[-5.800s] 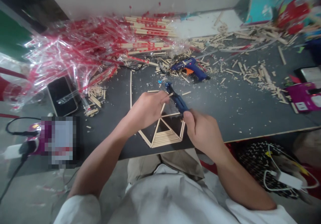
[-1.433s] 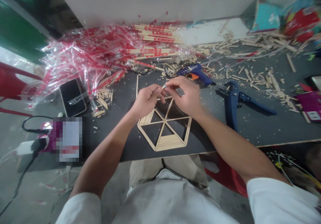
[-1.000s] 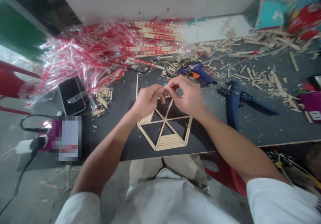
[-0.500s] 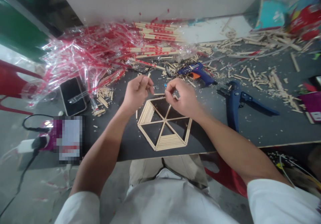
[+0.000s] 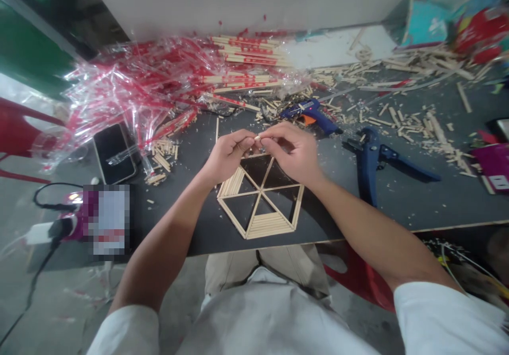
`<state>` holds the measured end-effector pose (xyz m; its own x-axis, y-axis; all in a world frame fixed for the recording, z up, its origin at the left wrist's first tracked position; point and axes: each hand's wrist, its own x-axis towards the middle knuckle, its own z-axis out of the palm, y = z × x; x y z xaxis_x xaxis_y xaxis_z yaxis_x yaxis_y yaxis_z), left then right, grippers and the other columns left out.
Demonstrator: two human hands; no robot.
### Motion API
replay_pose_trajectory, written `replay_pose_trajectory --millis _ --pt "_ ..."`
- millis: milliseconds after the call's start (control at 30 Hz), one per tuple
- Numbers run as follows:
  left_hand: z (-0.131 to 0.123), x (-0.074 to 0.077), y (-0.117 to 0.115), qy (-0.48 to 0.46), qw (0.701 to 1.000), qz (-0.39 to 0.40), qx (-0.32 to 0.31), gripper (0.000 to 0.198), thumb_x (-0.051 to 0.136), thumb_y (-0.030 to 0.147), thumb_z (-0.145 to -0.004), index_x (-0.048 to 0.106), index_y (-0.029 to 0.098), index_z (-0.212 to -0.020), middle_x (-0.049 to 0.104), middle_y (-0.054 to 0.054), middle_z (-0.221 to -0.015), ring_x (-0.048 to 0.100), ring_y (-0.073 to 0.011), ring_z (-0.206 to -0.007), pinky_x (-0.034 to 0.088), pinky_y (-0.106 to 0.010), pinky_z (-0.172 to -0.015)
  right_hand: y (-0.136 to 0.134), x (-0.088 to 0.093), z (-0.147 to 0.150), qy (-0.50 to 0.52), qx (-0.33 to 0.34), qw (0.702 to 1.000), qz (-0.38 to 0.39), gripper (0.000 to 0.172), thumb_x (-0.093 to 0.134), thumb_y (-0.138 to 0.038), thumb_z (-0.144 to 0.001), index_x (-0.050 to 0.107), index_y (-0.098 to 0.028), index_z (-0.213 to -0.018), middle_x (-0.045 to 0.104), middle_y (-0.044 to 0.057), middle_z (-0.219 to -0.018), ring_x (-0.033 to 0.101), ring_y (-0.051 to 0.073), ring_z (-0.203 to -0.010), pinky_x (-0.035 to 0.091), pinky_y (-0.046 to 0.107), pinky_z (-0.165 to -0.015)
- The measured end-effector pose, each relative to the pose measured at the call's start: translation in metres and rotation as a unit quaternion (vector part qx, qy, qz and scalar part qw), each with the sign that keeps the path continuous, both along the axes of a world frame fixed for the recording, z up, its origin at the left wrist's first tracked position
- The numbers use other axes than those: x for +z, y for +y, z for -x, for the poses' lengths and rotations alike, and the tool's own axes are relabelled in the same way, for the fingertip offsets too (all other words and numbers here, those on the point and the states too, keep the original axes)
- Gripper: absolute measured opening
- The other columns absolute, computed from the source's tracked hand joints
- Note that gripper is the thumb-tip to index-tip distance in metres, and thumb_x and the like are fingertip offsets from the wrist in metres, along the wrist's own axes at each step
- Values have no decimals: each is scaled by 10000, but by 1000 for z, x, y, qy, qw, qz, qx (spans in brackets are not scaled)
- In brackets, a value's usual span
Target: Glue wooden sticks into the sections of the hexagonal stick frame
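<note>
A flat hexagon frame of wooden sticks (image 5: 260, 206) lies near the front edge of the dark table (image 5: 397, 196), with spokes to its centre and two wedges filled with sticks. Above its far side, my left hand (image 5: 229, 155) and my right hand (image 5: 293, 150) meet fingertip to fingertip. Both pinch one short wooden stick piece (image 5: 257, 138) between them. The rest of that piece is hidden by the fingers.
Blue cutting pliers (image 5: 374, 158) lie right of my right hand, a blue glue gun (image 5: 312, 114) behind it. Red-printed plastic wrappers and packed sticks (image 5: 159, 87) heap at the back left beside a phone (image 5: 111, 153). Stick offcuts (image 5: 409, 119) litter the right side.
Earlier my right hand held the blue pliers, which now lie on the table. Half a second ago my hands had drawn apart; now they have come back together on the short stick piece.
</note>
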<state>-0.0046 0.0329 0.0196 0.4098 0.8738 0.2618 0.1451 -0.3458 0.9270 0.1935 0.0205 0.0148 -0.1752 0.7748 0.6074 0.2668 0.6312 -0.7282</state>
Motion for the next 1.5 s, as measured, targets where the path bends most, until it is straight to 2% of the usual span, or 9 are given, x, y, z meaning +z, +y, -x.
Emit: replay_pose_trajectory --millis 200,367,467,700,800,1000,1300,1433,1500 --pt "-1 2 -3 52 997 -54 31 557 516 656 -1025 750 155 -955 761 -65 -874 696 -159 -795 545 -266 -759 -2 2 1 32 0 999 4 94 777 -368 -930 795 -276 -922 774 5 -888 683 152 -771 536 306 -654" --pt "-3 4 -7 82 992 -82 42 337 529 395 -1052 751 154 -974 772 -54 -889 712 -153 -819 546 -255 -781 -3 6 2 14 -22 999 20 150 728 -370 -946 772 -257 -859 764 9 -858 661 150 -751 519 308 -639" --pt "-7 6 -11 96 988 -100 65 271 518 292 -1037 742 162 -959 767 -39 -874 705 -141 -792 531 -242 -755 -4 7 2 15 -29 999 36 183 723 -393 -940 759 -246 -838 751 15 -838 658 153 -745 514 305 -626" --pt "-20 1 -23 93 980 -118 130 300 487 341 -1077 692 183 -926 719 -6 -736 629 -99 -612 483 -225 -654 -3 0 2 57 -26 994 90 224 734 -450 -936 728 -233 -881 687 3 -802 604 128 -636 486 288 -559" --pt "-23 -1 -25 77 985 -87 130 334 482 407 -1086 666 188 -915 689 9 -668 619 -97 -575 479 -224 -627 -3 1 3 49 -26 995 80 236 713 -444 -945 694 -227 -852 669 1 -786 592 125 -638 473 280 -555" --pt "-27 0 -27 0 993 43 109 446 513 581 -1052 638 193 -870 630 20 -596 550 -89 -467 441 -220 -490 -4 9 4 -3 -35 999 25 238 658 -397 -960 631 -228 -795 636 5 -758 542 128 -645 444 280 -551" --pt "-38 -1 -31 -93 977 139 129 496 626 665 -964 598 200 -792 577 39 -522 491 -75 -393 375 -206 -378 -2 10 2 -57 -14 998 -35 180 585 -344 -986 588 -245 -836 640 16 -806 565 148 -673 482 314 -584" --pt "-25 3 -17 -120 954 193 194 476 607 647 -978 598 201 -812 671 -5 -657 527 -77 -431 354 -211 -360 -4 9 2 -81 15 993 -86 112 587 -240 -969 577 -247 -858 637 5 -832 557 128 -642 481 312 -595" --pt "-10 7 -7 -117 952 173 223 477 589 658 -984 614 203 -846 711 -26 -730 543 -78 -453 340 -214 -362 -6 7 3 -86 23 992 -93 108 583 -233 -977 581 -249 -870 646 5 -847 559 127 -641 482 314 -600"
